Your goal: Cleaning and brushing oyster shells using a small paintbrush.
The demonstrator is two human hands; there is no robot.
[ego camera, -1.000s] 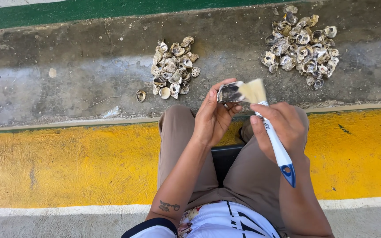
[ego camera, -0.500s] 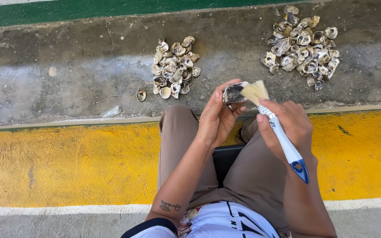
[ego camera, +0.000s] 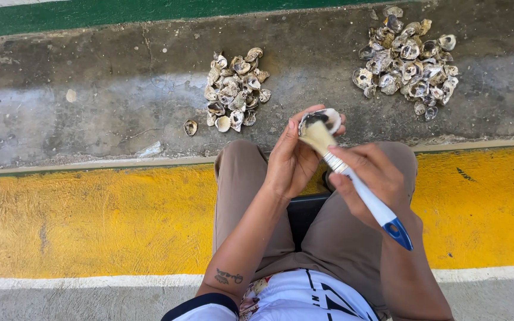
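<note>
My left hand (ego camera: 292,157) holds a single oyster shell (ego camera: 321,117) up above my knees, its pale inner side facing me. My right hand (ego camera: 371,178) grips a paintbrush (ego camera: 361,184) with a white handle and a blue end. The tan bristles rest against the inside of the shell. Both hands hover over my lap, in front of the concrete ledge.
Two heaps of oyster shells lie on the grey concrete: a smaller heap (ego camera: 234,90) ahead left and a larger heap (ego camera: 408,59) ahead right. One stray shell (ego camera: 190,126) lies left of the small heap. A yellow painted band (ego camera: 90,220) runs under my legs, a green stripe (ego camera: 120,10) beyond.
The brush has swung from lying across the shell's right side to pointing up into its hollow. The handle's blue end dropped lower and further right. The left hand turned the shell slightly.
</note>
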